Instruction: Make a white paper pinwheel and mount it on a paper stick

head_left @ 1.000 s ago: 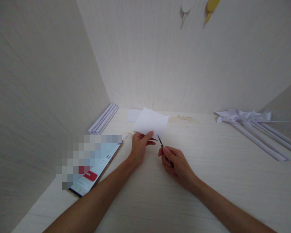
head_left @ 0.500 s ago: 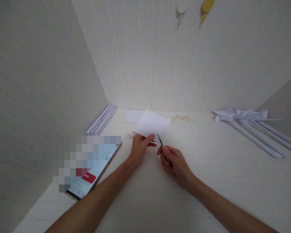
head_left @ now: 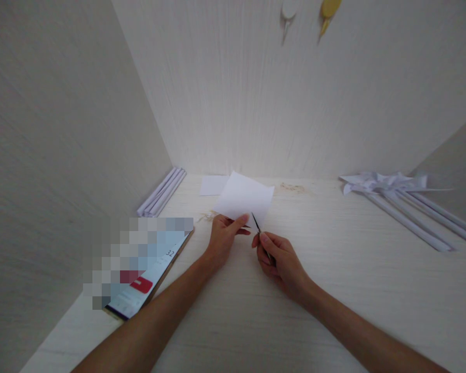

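Observation:
My left hand (head_left: 226,235) pinches the lower edge of a white sheet of paper (head_left: 245,196), thumb on top and fingers beneath. The sheet is tilted, its far corner pointing at the back wall. Close by on the right, my right hand (head_left: 278,257) is closed around a small dark pair of scissors (head_left: 257,225). One slim blade points up and left, overlapping the paper's near edge; the other blade is hard to make out. Behind the held sheet, a smaller white piece of paper (head_left: 213,185) lies flat on the table.
Rolled paper tubes (head_left: 163,192) lie at the left wall. A phone (head_left: 151,274) with a lit screen rests by my left forearm. Paper flowers (head_left: 384,182) with rolled stems lie at the right. Two hooks, one white (head_left: 289,11) and one yellow (head_left: 329,9), are on the back wall.
Hardly anything differs. The held sheet's far corner sits slightly higher, and the whole view has shifted a little. Both hands keep their hold.

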`<state>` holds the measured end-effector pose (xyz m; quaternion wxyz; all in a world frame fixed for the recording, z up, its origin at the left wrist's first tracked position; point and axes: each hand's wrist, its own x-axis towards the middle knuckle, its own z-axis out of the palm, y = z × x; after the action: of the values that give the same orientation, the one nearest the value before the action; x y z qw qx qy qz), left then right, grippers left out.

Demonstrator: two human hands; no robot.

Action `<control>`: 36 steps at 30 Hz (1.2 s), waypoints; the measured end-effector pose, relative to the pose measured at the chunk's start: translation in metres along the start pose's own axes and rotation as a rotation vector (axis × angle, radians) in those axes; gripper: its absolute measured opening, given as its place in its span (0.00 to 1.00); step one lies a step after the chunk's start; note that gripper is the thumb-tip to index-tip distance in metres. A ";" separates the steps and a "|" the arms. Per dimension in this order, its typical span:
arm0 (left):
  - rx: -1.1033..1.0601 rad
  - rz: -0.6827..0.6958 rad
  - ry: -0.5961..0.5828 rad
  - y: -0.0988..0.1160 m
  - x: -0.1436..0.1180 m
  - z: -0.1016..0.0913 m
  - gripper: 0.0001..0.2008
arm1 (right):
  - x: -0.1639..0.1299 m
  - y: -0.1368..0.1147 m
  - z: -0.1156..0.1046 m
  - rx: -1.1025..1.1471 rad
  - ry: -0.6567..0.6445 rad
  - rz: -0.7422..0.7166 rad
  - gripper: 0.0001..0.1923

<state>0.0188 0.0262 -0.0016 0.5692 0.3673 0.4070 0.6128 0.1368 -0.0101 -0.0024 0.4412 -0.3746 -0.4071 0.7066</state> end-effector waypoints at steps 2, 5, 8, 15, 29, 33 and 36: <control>-0.042 -0.013 0.021 0.001 0.001 0.000 0.09 | 0.000 0.000 0.000 -0.014 -0.004 0.005 0.15; -0.153 -0.035 0.091 0.004 0.002 0.001 0.11 | 0.000 0.001 -0.001 -0.044 -0.011 0.005 0.15; -0.246 -0.041 0.162 0.006 0.003 0.002 0.13 | 0.001 0.001 -0.001 -0.070 -0.017 0.001 0.15; -0.265 -0.036 0.167 0.005 0.003 0.002 0.14 | 0.000 -0.001 0.000 -0.064 0.000 0.023 0.15; -0.213 -0.039 0.085 0.001 0.003 0.000 0.11 | 0.000 0.000 0.000 -0.040 0.024 0.011 0.16; -0.199 -0.046 0.051 0.002 0.001 0.001 0.11 | 0.000 0.000 0.000 -0.033 0.037 -0.006 0.16; -0.200 -0.060 0.046 0.003 0.000 0.002 0.11 | 0.000 0.000 0.000 -0.029 0.038 -0.010 0.16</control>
<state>0.0192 0.0264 0.0015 0.6115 0.2821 0.3678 0.6413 0.1368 -0.0106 -0.0023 0.4469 -0.3926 -0.4107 0.6910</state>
